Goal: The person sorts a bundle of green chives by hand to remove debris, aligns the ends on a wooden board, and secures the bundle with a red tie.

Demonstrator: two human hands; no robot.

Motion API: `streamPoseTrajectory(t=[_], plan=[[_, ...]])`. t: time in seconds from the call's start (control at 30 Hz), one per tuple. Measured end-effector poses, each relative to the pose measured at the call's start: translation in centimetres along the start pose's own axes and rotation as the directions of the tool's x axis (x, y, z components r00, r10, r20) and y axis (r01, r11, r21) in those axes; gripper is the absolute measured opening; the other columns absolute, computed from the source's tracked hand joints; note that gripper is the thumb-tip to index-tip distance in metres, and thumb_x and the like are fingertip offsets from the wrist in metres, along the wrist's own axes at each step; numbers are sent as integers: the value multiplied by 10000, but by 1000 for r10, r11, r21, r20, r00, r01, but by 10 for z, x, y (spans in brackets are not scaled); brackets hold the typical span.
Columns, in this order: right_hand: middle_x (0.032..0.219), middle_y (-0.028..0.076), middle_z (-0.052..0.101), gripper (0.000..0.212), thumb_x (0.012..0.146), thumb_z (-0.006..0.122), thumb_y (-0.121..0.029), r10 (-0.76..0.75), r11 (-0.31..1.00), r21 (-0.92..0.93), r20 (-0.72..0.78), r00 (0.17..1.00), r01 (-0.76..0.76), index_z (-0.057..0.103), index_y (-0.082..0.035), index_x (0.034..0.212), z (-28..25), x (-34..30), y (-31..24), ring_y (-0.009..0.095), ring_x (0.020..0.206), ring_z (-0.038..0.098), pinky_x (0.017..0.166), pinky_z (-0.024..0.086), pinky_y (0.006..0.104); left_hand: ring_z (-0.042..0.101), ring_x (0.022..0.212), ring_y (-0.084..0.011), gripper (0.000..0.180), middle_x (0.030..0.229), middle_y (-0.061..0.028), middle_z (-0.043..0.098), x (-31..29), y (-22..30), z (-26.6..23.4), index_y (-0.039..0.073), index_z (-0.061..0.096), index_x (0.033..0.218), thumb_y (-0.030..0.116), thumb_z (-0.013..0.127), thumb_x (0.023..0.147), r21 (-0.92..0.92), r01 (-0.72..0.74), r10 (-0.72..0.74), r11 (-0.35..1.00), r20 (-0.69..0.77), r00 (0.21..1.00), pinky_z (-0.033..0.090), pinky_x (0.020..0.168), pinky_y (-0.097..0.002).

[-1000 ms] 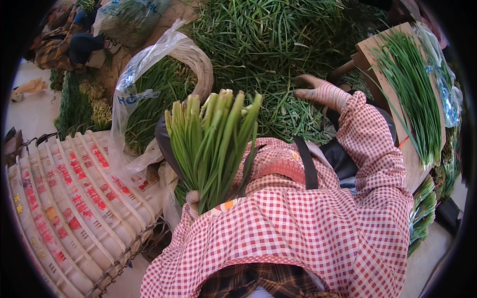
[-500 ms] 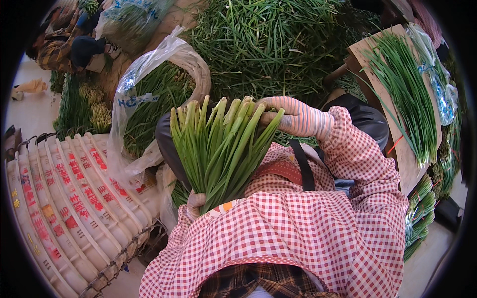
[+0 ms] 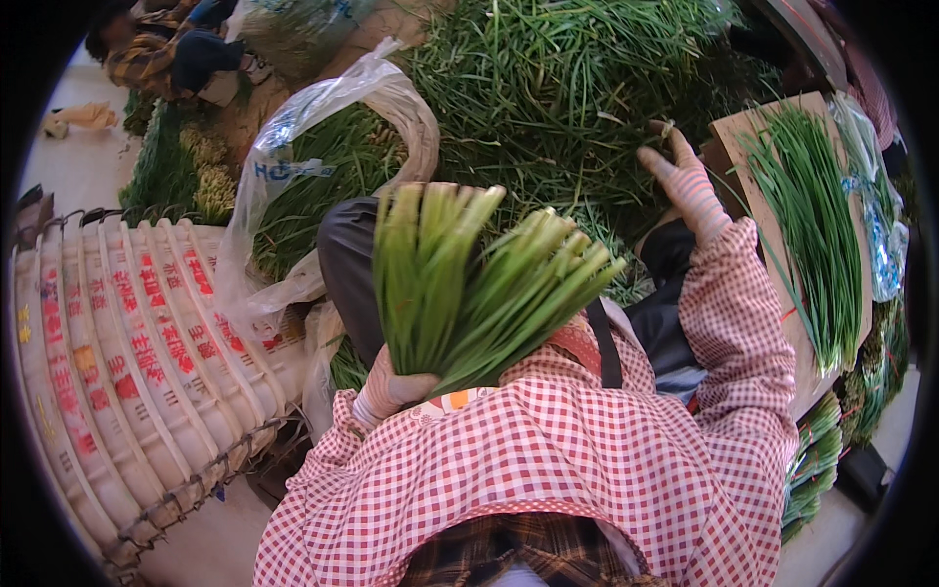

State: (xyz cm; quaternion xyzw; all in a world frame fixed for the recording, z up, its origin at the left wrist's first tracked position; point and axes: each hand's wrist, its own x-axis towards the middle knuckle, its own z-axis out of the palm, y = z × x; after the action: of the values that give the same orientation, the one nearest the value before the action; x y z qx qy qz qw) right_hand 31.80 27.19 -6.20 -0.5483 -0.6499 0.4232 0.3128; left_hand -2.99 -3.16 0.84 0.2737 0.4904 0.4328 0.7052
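Observation:
My left hand (image 3: 391,384), in a striped glove, grips a bunch of green garlic chives (image 3: 416,284) by its leafy lower part, in front of my chest. The pale cut ends point up and away, and the bunch fans into two clumps with a gap between. Reaching out to the right, my gloved right hand (image 3: 688,184) is over the near edge of a big heap of loose chives (image 3: 558,88). Its thumb and forefinger are spread apart. A small pale bit shows at the fingertip, too small to make out.
An open clear plastic bag (image 3: 293,137) with chives in it stands left of my knee. A white ribbed basket (image 3: 147,362) fills the left side. To the right, long chives (image 3: 807,225) lie on a wooden board (image 3: 729,132). Another person (image 3: 181,59) sits at the far left.
My right hand has left the top of the bunch and moved right and away to the heap. The bunch has spread into two clumps, still in my left hand. The whole view has shifted slightly.

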Motion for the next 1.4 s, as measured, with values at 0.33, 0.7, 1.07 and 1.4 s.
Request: streamPoseTrajectory(t=[0.33,0.7,1.07,1.4], plan=[[985,11,695,343,829,743,-57,-188,893,418,682,707,-166,634,-8,1151,33,-98,-143,75,893,620,807,519,248,550,1209,-169,733,1350,-92,568,-4,21,43,13,430,1417,109,796,789,245,-55,17,968,158,987,446,1035,-334],[1105,184,636,539,707,821,-214,-457,852,-193,180,871,487,627,-32,1176,24,-144,-127,389,1042,592,926,478,418,619,1111,-216,556,1263,-121,613,-27,-2,44,2,493,1353,335,641,932,-331,43,-22,943,67,998,514,967,-343],[784,134,638,394,797,711,-440,-471,658,-374,473,745,654,655,-56,864,73,-130,-177,344,766,623,720,482,444,572,1147,-174,502,1286,-96,579,7,4,62,22,443,1406,183,608,959,-244,10,-28,970,-71,997,469,1002,-325],[722,92,612,156,800,728,-171,-612,754,410,723,322,513,636,-44,803,88,-104,-184,312,674,604,637,479,403,525,1196,-177,742,1316,-102,547,18,9,39,15,360,1449,300,730,872,-149,115,-126,982,-70,990,426,1042,-352]])
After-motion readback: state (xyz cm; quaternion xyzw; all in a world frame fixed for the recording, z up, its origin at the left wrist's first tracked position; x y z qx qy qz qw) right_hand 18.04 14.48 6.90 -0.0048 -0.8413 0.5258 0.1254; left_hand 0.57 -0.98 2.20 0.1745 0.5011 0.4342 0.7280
